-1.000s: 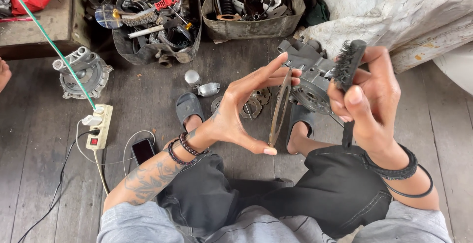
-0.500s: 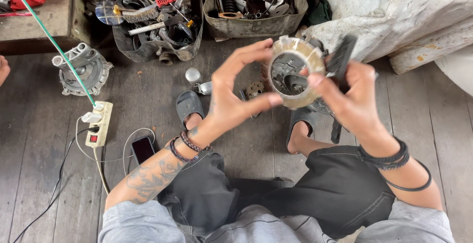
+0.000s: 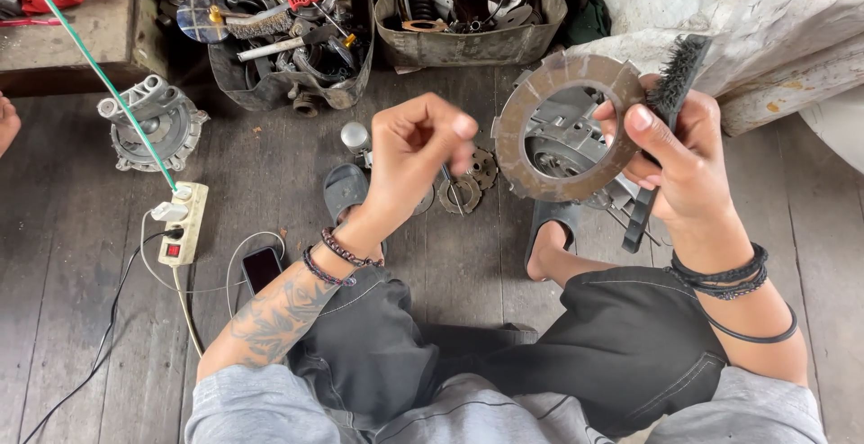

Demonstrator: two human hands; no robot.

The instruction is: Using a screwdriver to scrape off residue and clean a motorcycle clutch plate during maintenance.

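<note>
You are holding up a flat brown ring (a friction disc, by the look of it) in your right hand, whose fingers are gripping its right edge together with a black wire brush, above a grey metal engine part on the wooden floor. Your left hand is hovering just left of the ring, fingers loosely curled and gripping nothing, while small gears are lying below it near your sandals, and trays of tools are sitting further off.
</note>
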